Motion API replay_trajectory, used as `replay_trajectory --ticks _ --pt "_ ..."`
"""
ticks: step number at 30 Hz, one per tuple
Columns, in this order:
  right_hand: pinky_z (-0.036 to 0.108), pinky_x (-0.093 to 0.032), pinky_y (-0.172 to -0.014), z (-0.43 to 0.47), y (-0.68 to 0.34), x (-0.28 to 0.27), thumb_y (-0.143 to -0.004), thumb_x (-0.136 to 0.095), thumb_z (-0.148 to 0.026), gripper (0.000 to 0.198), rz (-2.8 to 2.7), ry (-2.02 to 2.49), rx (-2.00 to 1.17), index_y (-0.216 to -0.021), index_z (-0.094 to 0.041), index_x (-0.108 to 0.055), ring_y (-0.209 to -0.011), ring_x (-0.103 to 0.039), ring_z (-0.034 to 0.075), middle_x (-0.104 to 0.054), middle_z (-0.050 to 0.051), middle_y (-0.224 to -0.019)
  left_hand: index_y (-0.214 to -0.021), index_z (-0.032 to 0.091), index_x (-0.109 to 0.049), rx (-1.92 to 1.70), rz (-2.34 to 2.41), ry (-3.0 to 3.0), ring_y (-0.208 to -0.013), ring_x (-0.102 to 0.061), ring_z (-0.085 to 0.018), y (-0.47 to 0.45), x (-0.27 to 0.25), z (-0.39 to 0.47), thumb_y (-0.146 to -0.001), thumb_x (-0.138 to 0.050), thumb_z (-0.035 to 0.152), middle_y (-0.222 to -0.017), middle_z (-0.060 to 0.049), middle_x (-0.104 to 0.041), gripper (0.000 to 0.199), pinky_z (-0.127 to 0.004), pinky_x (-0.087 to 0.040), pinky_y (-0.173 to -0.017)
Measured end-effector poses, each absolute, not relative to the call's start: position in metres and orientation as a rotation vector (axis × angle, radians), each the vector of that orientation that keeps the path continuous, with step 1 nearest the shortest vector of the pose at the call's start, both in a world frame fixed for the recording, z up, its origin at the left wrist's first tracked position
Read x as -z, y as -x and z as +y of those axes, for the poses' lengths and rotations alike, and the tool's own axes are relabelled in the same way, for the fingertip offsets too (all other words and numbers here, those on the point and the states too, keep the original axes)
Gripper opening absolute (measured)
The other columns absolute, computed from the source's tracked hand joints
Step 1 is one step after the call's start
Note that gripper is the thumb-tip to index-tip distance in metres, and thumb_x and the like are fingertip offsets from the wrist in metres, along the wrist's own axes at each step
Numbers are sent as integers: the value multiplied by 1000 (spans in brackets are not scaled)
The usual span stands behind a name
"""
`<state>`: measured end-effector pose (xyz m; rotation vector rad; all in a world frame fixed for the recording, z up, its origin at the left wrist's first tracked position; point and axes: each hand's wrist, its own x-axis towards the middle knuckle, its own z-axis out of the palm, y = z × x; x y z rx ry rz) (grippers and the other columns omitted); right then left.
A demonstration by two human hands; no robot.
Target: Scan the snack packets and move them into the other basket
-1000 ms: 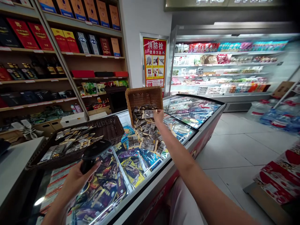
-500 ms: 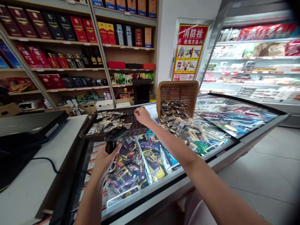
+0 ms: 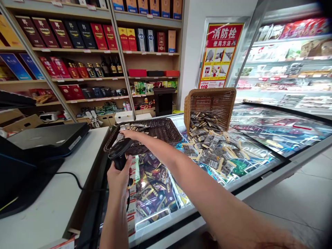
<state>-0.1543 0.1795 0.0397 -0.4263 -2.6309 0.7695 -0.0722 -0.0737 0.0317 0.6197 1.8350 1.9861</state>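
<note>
My left hand [image 3: 119,173] is wrapped round the handle of a black barcode scanner [image 3: 119,148], its head pointing forward over the near edge of a dark wicker basket [image 3: 162,131]. My right hand [image 3: 127,133] reaches across to the left end of that basket, just beyond the scanner. Its fingers are closed at a small clear packet [image 3: 119,137]; the scanner partly hides them. More small packets [image 3: 138,127] lie in the basket's left part. To the right, a tan wicker basket [image 3: 210,95] lies tipped on its side, with a heap of similar packets [image 3: 210,145] spilling out.
Both baskets rest on a glass-topped chest freezer [image 3: 186,221] holding bagged ice creams [image 3: 153,183]. On the left is a white counter [image 3: 49,193] with a black device and a cable [image 3: 75,178]. Shelves of boxed bottles and a lit refrigerated case [image 3: 287,69] stand behind.
My right hand has moved left across the dark basket, from its right part to its left end. The view has turned a little left. The scanner stays in my left hand.
</note>
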Motion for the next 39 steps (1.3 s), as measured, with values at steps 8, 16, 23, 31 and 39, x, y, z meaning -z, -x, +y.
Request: replay_trajectory --ticks 8,16,23,31,39 --pt "30 -56 -79 188 66 -46 -51 -89 -11 35 -1746 883 -1505 -78 -16 -67 -77 -68 17 -70 -1 -74 -80 18 -61 -1970 1824 -663 -46 -46 -10 69 -30 -69 -51 -89 48 -51 7 -53 51 -21 -38 -43" --pt "41 -60 -82 178 -96 -63 -73 -76 -20 30 -982 617 -1845 -98 -25 -59 -79 -68 15 -71 -6 -81 -87 18 -63 -1683 1782 -1040 -47 -46 -9 62 -40 -67 -58 -88 51 -53 6 -54 51 -21 -38 -46" --pt "30 -57 -75 156 -190 -41 -53 -86 -7 52 -1245 722 -1774 -96 -22 -59 -77 -67 16 -69 -2 -80 -78 19 -60 -1221 1866 -1513 -45 -45 -11 68 -61 -46 -60 -86 59 -48 4 -53 50 -21 -32 -44" --pt "21 -33 -52 152 -217 -36 -58 -89 -34 40 -1383 727 -1486 -88 -19 -67 -58 -47 8 -57 -6 -65 -66 21 -52 -1232 1791 -1419 -44 -41 -11 57 -40 -52 -60 -83 63 -49 5 -49 53 -23 -31 -43" --pt "23 -51 -64 149 -218 -31 -62 -84 -53 42 -1312 676 -1359 -83 -20 -69 -73 -57 12 -63 -1 -80 -62 20 -52 -1232 1747 -1490 -48 -42 -11 51 -39 -57 -63 -86 54 -51 3 -51 48 -22 -32 -46"
